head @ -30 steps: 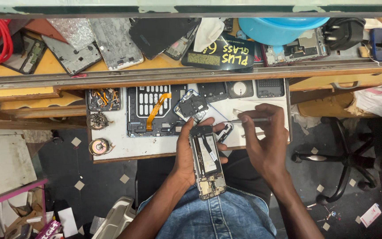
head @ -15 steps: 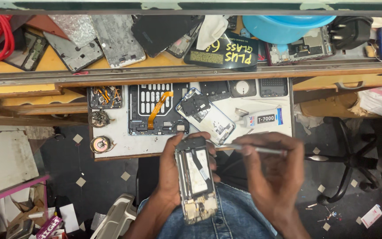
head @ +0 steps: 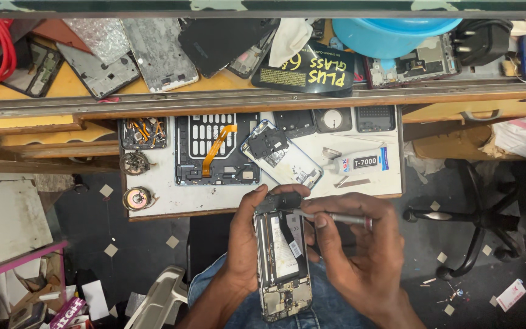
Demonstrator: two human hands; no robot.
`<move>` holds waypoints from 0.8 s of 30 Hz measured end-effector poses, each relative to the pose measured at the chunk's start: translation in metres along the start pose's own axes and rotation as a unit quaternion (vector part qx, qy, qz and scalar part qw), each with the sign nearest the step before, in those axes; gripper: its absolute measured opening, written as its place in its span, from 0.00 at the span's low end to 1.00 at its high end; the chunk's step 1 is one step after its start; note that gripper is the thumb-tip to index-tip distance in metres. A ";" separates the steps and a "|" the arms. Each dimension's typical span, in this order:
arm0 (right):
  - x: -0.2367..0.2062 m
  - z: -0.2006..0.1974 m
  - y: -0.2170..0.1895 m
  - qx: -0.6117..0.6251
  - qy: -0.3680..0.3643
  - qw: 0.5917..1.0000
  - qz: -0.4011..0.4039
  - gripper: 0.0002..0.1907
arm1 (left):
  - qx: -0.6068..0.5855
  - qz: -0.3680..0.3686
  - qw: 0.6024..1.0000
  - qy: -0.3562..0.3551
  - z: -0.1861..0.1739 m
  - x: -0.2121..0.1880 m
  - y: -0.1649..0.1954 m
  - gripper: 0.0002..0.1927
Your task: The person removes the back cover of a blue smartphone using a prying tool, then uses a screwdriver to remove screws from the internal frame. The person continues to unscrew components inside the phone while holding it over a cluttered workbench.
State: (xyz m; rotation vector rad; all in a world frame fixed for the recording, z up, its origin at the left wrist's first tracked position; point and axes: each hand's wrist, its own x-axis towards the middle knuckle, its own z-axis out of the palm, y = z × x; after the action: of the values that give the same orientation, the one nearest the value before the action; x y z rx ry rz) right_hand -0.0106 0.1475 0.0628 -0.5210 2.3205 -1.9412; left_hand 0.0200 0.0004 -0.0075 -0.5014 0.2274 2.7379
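Since a moment ago the right hand has swung its slim metal screwdriver leftward, tip now at the top of the opened phone, which the left hand grips over the lap. Just beyond, on the white tray, lie a dark frame with orange flex, a pale-blue phone shell and, right, a white glue tube.

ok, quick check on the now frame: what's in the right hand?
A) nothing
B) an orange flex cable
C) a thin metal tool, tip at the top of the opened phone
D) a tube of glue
C: the right hand pinches a thin metal tool whose tip meets the top of the opened phone held in the left hand; the glue tube lies on the tray.
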 end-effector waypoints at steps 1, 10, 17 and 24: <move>0.001 0.000 -0.001 -0.017 -0.004 1.000 -0.011 0.17 | -0.004 0.000 1.000 -0.001 0.000 0.000 -0.001 0.35; 0.010 0.003 -0.019 -0.125 -0.013 0.992 0.008 0.15 | 0.056 0.017 0.998 0.023 0.004 0.001 -0.003 0.35; 0.021 -0.008 -0.027 -0.242 -0.034 0.969 0.044 0.14 | 0.166 0.029 0.983 0.080 0.007 -0.002 -0.006 0.36; 0.021 -0.028 -0.019 -0.174 -0.187 0.967 0.008 0.08 | 0.088 -0.017 0.992 0.091 0.002 0.000 -0.011 0.34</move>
State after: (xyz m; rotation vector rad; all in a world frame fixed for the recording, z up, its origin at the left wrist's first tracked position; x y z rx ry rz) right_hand -0.0341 0.1648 0.0903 -0.8117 2.3959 -1.2854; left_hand 0.0226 0.0109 -0.0063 -0.6972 0.4966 2.6080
